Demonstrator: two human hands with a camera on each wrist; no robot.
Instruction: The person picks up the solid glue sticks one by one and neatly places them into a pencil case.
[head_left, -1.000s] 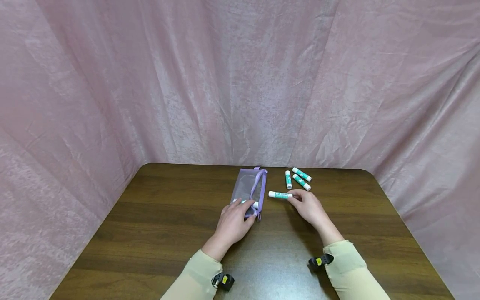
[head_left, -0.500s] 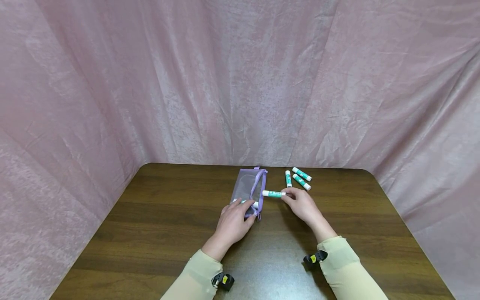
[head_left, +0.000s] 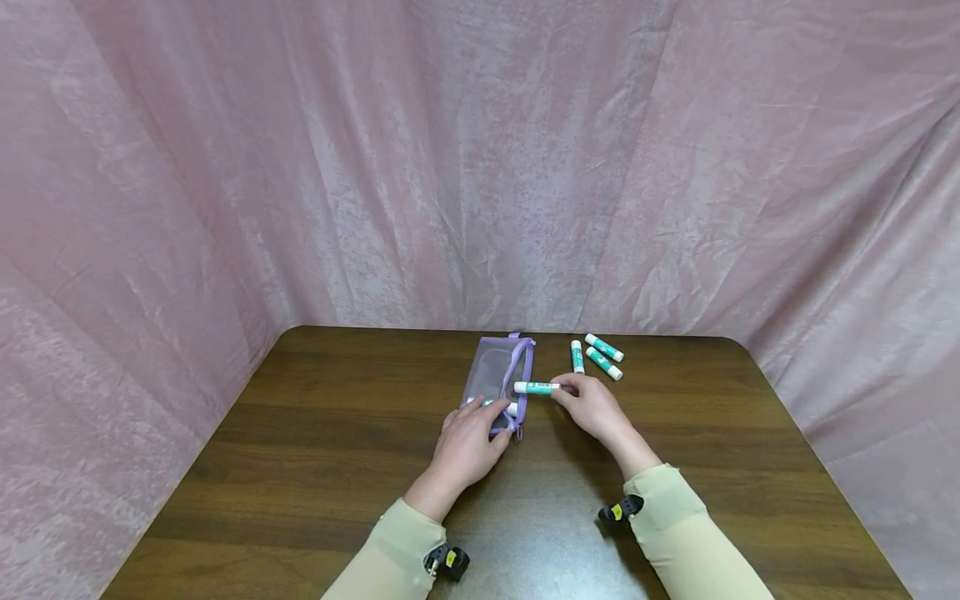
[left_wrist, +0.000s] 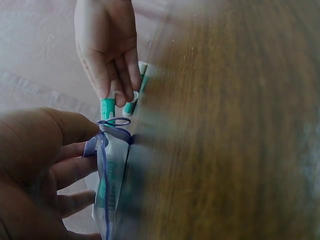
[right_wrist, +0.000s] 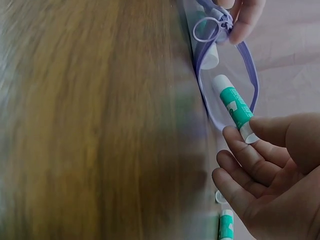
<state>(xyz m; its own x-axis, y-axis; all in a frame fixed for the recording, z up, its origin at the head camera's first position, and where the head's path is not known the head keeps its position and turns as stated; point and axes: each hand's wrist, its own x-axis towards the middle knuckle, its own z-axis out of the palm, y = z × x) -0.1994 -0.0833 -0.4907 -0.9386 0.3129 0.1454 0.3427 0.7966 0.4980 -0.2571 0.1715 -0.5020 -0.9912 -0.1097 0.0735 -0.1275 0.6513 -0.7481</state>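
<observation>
A purple-trimmed mesh zipper pouch [head_left: 486,367] lies on the table, its zipper side parted into a gap. Inside it is a white-and-green glue stick [right_wrist: 211,57], partly covered by my left hand [head_left: 468,442]. That hand's thumb and fingers pinch the pouch by the zipper end with the pull ring [right_wrist: 206,30]. My right hand [head_left: 596,408] pinches one end of another glue stick [right_wrist: 235,106] between thumb and fingertips. Its far end points left into the pouch's opening, framed by the purple zipper edges in the right wrist view.
Beyond my right hand lie three more glue sticks: one nearly upright in the head view [head_left: 577,357], an upper slanted stick [head_left: 604,347] and a lower slanted stick [head_left: 603,363]. The brown wooden table [head_left: 337,392] ends at a pink curtain [head_left: 450,167].
My right hand has moved left with its glue stick, from beside the pouch to where the stick's tip overlaps the opening. My left hand and the pouch have stayed put.
</observation>
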